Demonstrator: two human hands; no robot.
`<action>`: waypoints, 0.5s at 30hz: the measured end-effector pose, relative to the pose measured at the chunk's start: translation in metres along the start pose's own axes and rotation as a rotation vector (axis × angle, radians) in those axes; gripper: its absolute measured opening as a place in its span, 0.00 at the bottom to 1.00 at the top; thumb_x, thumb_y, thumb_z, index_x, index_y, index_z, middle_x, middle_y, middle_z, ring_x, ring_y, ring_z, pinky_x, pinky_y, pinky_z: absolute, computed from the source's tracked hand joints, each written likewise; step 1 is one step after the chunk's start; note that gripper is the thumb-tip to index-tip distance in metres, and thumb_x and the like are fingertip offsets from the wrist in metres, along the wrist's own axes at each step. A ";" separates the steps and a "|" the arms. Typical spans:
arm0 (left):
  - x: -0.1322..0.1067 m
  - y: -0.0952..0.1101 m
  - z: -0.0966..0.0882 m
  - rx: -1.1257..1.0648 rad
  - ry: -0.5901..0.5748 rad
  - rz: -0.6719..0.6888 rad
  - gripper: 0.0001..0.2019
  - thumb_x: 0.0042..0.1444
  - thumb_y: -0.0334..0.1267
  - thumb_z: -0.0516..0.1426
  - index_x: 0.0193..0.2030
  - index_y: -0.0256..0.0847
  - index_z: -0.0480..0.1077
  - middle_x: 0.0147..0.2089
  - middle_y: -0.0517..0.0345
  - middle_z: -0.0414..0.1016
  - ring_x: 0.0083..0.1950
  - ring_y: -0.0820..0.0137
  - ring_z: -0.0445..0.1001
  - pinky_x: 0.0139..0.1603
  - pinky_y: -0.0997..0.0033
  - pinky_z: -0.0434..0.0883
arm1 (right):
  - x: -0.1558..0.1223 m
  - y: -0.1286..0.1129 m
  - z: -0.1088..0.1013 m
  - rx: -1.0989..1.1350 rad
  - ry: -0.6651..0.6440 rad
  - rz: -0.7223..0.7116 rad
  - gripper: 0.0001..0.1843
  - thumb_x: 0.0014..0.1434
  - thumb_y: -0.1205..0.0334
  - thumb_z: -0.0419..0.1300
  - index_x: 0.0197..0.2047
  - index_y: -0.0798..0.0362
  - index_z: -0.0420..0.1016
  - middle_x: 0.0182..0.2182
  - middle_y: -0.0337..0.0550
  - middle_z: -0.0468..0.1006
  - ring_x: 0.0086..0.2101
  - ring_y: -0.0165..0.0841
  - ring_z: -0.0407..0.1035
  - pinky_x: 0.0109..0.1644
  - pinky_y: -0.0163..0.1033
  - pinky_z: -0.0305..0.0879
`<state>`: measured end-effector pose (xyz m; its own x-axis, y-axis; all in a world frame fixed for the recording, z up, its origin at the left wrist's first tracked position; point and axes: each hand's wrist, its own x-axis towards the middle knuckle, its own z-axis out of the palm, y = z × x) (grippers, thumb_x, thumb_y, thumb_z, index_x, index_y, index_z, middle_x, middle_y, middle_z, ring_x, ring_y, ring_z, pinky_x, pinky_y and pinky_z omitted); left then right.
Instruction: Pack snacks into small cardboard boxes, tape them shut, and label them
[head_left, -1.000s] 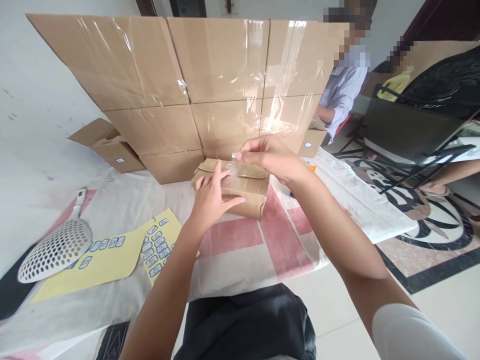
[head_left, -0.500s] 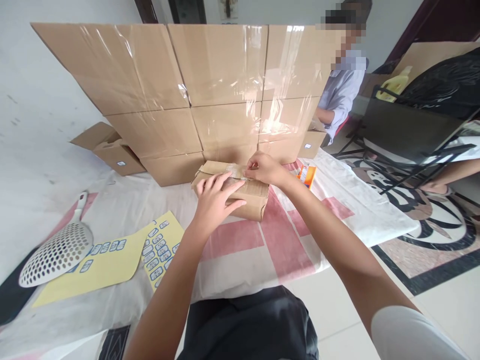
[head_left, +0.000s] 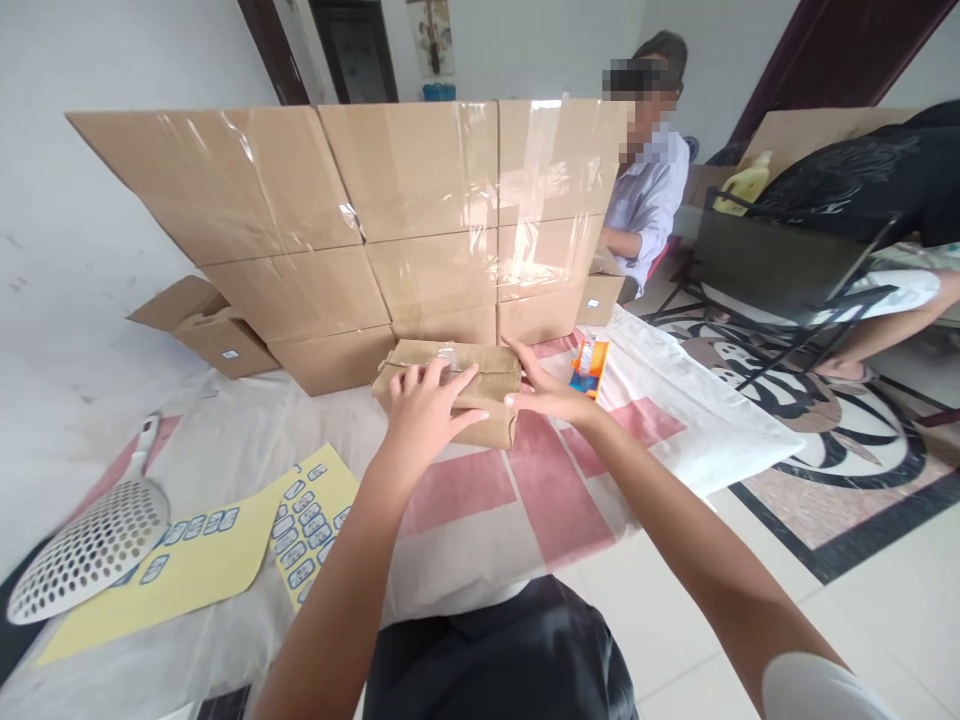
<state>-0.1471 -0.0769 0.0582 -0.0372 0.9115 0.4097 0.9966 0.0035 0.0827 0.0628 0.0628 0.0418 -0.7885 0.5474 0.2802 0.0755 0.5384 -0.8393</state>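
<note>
A small brown cardboard box (head_left: pixel 487 425) lies on the table in front of me, with a strip of clear tape (head_left: pixel 448 352) across its top seam. My left hand (head_left: pixel 424 405) rests on the top and near side of this box, fingers spread and thumb apart. At the box's right end is my right hand (head_left: pixel 551 392), open, its fingers and thumb apart against the end and corner. Just right of that hand stands an orange and blue tape dispenser (head_left: pixel 592 368).
A tall taped cardboard partition (head_left: pixel 427 190) stands behind the box. Open cartons (head_left: pixel 232 345) sit beyond it. To the left lie a white slotted strainer (head_left: pixel 97 545) and yellow sheets with stickers (head_left: pixel 202 575). A person (head_left: pixel 649 190) sits behind; another bends near a chair (head_left: pixel 780 255).
My right hand has left the tape on top and moved down to the box's right end, its fingers opening. The left hand stays on the box. The view has tilted up.
</note>
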 end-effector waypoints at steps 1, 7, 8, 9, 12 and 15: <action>0.000 0.000 0.003 -0.014 0.010 0.012 0.29 0.58 0.57 0.64 0.66 0.56 0.71 0.65 0.46 0.71 0.63 0.45 0.68 0.63 0.42 0.61 | -0.008 0.002 0.006 -0.041 -0.003 -0.018 0.59 0.52 0.40 0.71 0.76 0.46 0.42 0.72 0.58 0.48 0.72 0.49 0.48 0.71 0.56 0.56; -0.043 0.009 0.023 -0.086 0.240 0.022 0.22 0.67 0.50 0.58 0.66 0.52 0.69 0.70 0.46 0.67 0.71 0.52 0.65 0.75 0.38 0.48 | -0.027 0.000 0.042 -0.311 0.205 -0.216 0.56 0.43 0.50 0.76 0.69 0.50 0.53 0.59 0.56 0.57 0.64 0.51 0.59 0.70 0.57 0.59; -0.054 0.014 0.025 -0.087 0.282 -0.003 0.21 0.68 0.48 0.57 0.65 0.51 0.70 0.71 0.45 0.65 0.74 0.51 0.61 0.75 0.37 0.48 | -0.030 -0.002 0.047 -0.340 0.240 -0.255 0.54 0.42 0.51 0.76 0.68 0.49 0.55 0.59 0.56 0.57 0.63 0.51 0.59 0.69 0.57 0.61; -0.065 0.019 0.026 -0.091 0.324 -0.030 0.20 0.68 0.46 0.57 0.65 0.51 0.70 0.72 0.44 0.63 0.76 0.49 0.57 0.75 0.37 0.50 | -0.034 -0.005 0.051 -0.368 0.273 -0.281 0.54 0.41 0.51 0.76 0.67 0.47 0.56 0.58 0.55 0.58 0.62 0.52 0.60 0.67 0.57 0.63; -0.091 0.032 0.028 -0.133 0.440 -0.066 0.19 0.68 0.40 0.57 0.65 0.48 0.69 0.75 0.42 0.55 0.79 0.46 0.49 0.74 0.39 0.56 | -0.054 -0.017 0.042 -0.441 0.442 -0.290 0.53 0.40 0.47 0.76 0.65 0.44 0.56 0.55 0.54 0.61 0.58 0.55 0.62 0.63 0.61 0.66; -0.105 0.035 0.033 -0.176 0.421 -0.047 0.21 0.67 0.37 0.57 0.65 0.47 0.66 0.73 0.41 0.58 0.77 0.48 0.55 0.73 0.41 0.59 | -0.086 -0.034 -0.003 -0.520 0.786 -0.247 0.48 0.47 0.39 0.69 0.65 0.46 0.54 0.57 0.56 0.63 0.59 0.55 0.62 0.62 0.63 0.65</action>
<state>-0.1055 -0.1594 -0.0119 -0.1447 0.6654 0.7323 0.9668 -0.0623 0.2476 0.1296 -0.0008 0.0478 -0.2003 0.5513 0.8099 0.3715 0.8077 -0.4579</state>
